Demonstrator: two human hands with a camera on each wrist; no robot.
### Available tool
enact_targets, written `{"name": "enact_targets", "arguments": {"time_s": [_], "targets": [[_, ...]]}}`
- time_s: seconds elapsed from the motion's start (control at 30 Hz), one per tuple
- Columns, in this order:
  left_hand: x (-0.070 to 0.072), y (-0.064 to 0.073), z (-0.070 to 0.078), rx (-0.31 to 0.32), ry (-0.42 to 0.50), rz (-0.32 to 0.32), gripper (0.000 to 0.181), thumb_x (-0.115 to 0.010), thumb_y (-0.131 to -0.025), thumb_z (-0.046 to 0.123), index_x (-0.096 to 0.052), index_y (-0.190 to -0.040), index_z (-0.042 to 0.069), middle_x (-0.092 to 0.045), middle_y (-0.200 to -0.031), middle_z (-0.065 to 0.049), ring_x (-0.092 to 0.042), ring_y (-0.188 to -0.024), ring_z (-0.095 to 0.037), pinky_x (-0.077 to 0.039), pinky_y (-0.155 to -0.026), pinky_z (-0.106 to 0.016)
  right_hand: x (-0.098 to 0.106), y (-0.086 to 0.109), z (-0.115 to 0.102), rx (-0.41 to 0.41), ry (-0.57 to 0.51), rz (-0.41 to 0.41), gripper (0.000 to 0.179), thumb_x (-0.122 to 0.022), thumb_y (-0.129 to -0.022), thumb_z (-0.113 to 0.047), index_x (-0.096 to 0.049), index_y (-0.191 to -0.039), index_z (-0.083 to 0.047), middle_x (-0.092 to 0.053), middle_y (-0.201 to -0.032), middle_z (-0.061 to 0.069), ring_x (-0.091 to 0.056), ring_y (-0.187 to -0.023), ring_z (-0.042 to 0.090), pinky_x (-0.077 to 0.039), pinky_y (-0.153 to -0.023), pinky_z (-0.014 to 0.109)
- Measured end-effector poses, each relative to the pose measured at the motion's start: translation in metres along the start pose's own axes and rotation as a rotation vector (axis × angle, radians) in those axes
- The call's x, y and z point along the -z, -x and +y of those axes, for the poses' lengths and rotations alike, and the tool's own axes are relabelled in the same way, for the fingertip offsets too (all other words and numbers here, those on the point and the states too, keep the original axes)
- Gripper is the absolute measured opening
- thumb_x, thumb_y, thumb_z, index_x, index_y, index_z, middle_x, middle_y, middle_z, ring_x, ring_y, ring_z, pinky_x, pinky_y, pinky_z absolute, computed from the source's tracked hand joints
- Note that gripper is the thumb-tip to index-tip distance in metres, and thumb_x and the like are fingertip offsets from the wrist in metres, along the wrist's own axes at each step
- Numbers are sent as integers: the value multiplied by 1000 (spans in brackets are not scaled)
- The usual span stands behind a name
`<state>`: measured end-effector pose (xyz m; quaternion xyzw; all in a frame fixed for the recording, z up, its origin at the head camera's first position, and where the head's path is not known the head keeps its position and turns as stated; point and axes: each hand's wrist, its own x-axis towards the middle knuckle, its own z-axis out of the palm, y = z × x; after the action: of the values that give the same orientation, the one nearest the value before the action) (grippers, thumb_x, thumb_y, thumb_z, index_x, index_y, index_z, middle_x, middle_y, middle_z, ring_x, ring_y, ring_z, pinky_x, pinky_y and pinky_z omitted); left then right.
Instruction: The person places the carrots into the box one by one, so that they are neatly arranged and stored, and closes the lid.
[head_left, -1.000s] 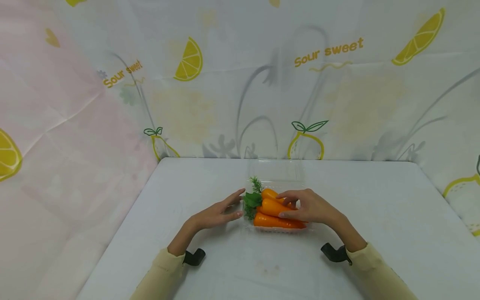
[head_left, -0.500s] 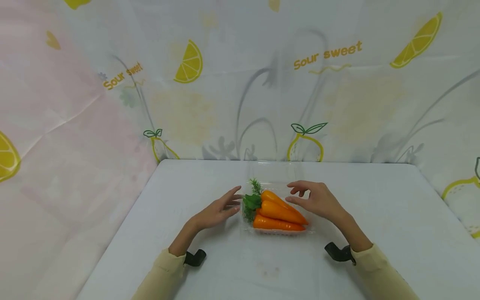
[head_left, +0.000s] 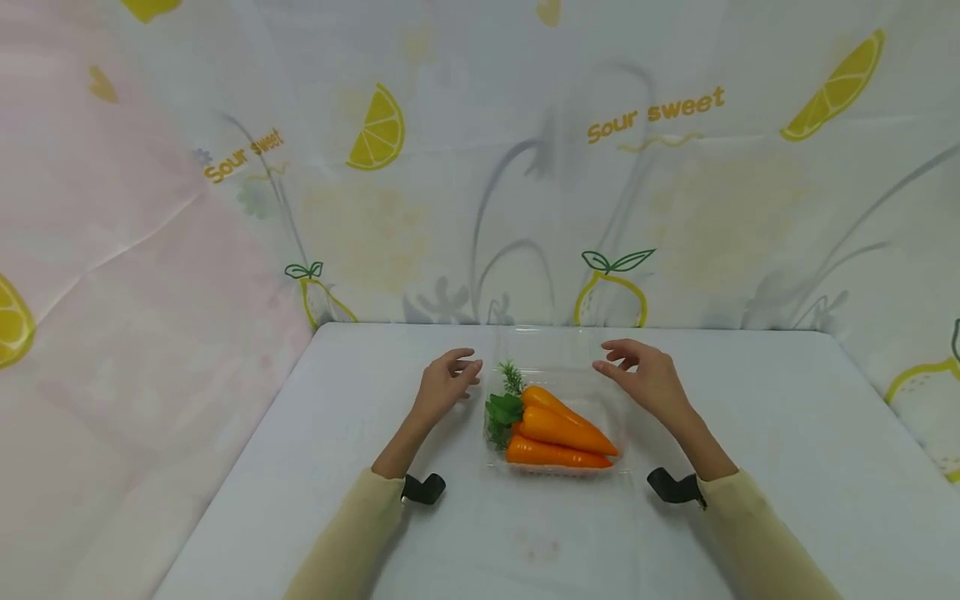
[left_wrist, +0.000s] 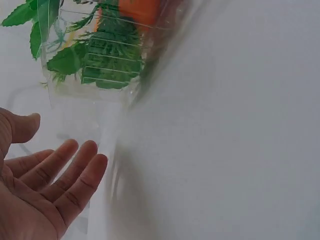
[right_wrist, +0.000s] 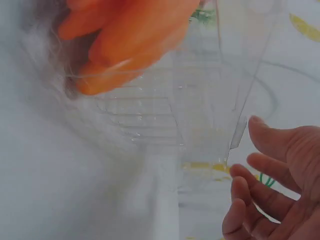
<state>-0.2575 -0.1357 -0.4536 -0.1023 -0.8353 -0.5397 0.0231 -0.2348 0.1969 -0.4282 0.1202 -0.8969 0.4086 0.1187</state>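
Three orange carrots (head_left: 564, 427) with green leafy tops (head_left: 504, 410) lie in a clear plastic clamshell box (head_left: 609, 408) in the middle of the table. The box's transparent lid (head_left: 546, 347) stands open on the far side. To the left of the box, near its back corner, is my left hand (head_left: 444, 387), fingers loosely bent and holding nothing. My right hand (head_left: 647, 377) hovers by the lid's right side, its thumb and fingers apart. The right wrist view shows the carrot tips (right_wrist: 120, 65) and the lid's edge close to the thumb.
A white table (head_left: 750, 433) carries the box. Behind it and on the left hangs a printed curtain (head_left: 465, 167) with lemon slices. Black wrist straps (head_left: 424, 489) sit on both arms.
My right hand has let go of a carrot and moved up and right toward the lid. The left hand has moved from the box's left side toward its back corner.
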Motion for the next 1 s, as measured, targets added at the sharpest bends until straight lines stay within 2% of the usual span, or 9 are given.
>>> {"name": "enact_targets", "arguments": {"time_s": [0.2, 0.37, 0.53, 0.7, 0.83, 1.0], "targets": [[-6, -14, -1, 126, 141, -9, 48, -67, -96, 23, -57, -134, -5, -68, -114, -22, -71, -92, -30, -59, -67, -37, 1, -8, 10, -62, 26, 20, 41, -74, -91, -24, -65, -121, 3, -69, -103, 20, -65, -86, 33, -56, -72, 42], [-8, -20, 0, 203, 215, -13, 49, -70, -94, 21, -58, -133, -5, -69, -112, -21, -70, -93, -30, -59, -69, -37, 1, -13, 15, -150, 10, -37, 47, -70, -94, -26, -61, -126, 7, -68, -107, 24, -65, -94, 37, -57, -75, 45], [-10, -24, 4, 232, 247, -10, 46, -70, -93, 14, -58, -132, -6, -68, -108, -19, -70, -92, -29, -59, -70, -35, 1, -17, 17, -255, -24, -129, 50, -67, -96, -26, -57, -129, 9, -65, -112, 26, -62, -99, 38, -56, -76, 42], [-13, -27, 5, 266, 252, -32, 42, -68, -94, 13, -59, -131, -5, -68, -105, -17, -68, -87, -24, -59, -70, -34, 0, -19, 19, -309, -85, -179, 45, -65, -96, -20, -57, -129, 10, -63, -115, 27, -61, -92, 33, -55, -73, 34], [-14, -29, 6, 292, 262, -19, 41, -68, -93, 12, -61, -130, -3, -69, -103, -15, -66, -84, -20, -58, -70, -32, 0, -19, 20, -304, -99, -175, 44, -66, -96, -19, -57, -129, 10, -64, -112, 25, -60, -84, 29, -53, -67, 28], [-16, -31, 6, 280, 282, 5, 40, -67, -93, 9, -61, -130, -4, -67, -99, -12, -65, -85, -21, -57, -71, -32, 1, -18, 20, -275, -104, -128, 43, -68, -94, -15, -58, -129, 8, -67, -106, 22, -61, -84, 27, -51, -66, 26]]}}
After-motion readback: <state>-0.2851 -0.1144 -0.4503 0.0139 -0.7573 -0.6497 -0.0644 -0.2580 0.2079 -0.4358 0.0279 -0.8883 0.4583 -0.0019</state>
